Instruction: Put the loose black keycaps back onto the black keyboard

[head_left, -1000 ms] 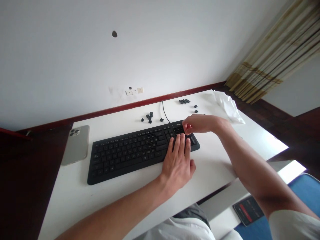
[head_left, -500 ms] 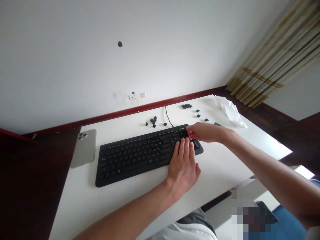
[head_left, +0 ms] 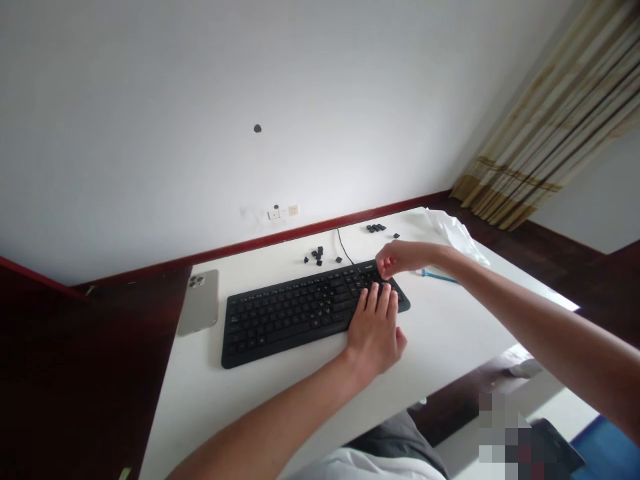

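Note:
A black keyboard (head_left: 290, 313) lies across a white table (head_left: 450, 327). My left hand (head_left: 375, 330) rests flat on the keyboard's right end, fingers stretched out over the keys. Just above that corner, my right hand (head_left: 400, 259) hovers with its fingers curled into a pinch. What the pinch holds is too small to make out. Several loose black keycaps (head_left: 316, 254) lie behind the keyboard, and another small group of keycaps (head_left: 376, 228) sits further right near the table's back edge.
A phone (head_left: 199, 301) lies face down left of the keyboard. A thin blue tool (head_left: 436, 275) and a crumpled white plastic bag (head_left: 457, 233) are at the right. The keyboard cable (head_left: 344, 245) runs toward the wall. A curtain (head_left: 550, 147) hangs at the far right.
My head has tilted up and back, so everything sits lower and smaller in view. My right hand dipped onto the keyboard's right end, then lifted slightly. The left hand stayed put.

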Demonstrator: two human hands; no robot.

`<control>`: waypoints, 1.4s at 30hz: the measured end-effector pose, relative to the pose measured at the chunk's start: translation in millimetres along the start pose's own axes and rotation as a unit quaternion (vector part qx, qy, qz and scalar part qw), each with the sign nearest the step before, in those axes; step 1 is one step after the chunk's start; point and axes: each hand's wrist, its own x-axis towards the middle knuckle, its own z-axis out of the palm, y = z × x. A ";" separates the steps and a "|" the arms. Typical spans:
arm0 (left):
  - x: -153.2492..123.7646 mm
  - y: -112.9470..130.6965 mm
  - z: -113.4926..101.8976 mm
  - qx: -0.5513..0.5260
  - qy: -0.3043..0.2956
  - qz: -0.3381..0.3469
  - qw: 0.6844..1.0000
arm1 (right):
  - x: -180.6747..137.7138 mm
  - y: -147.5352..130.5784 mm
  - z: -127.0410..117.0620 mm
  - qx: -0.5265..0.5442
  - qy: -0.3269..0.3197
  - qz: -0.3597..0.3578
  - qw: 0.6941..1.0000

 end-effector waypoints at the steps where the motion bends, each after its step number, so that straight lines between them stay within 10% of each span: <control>1: 0.4 -0.8 -0.8 -0.006 -0.003 0.001 1.000 | 5.3 9.1 -2.3 0.006 0.060 0.013 0.998; 4: 1.9 -2.4 -3.3 -0.018 -0.017 0.004 1.000 | 27.4 35.6 -1.7 -0.035 0.278 0.100 0.955; 7: 2.6 -2.9 -4.9 -0.031 -0.024 0.005 0.999 | 51.4 54.5 6.7 -0.066 0.361 0.160 0.916; 42: 1.8 -2.1 -5.2 -0.020 -0.032 -0.003 0.999 | 60.4 54.7 45.9 0.169 0.322 0.009 0.932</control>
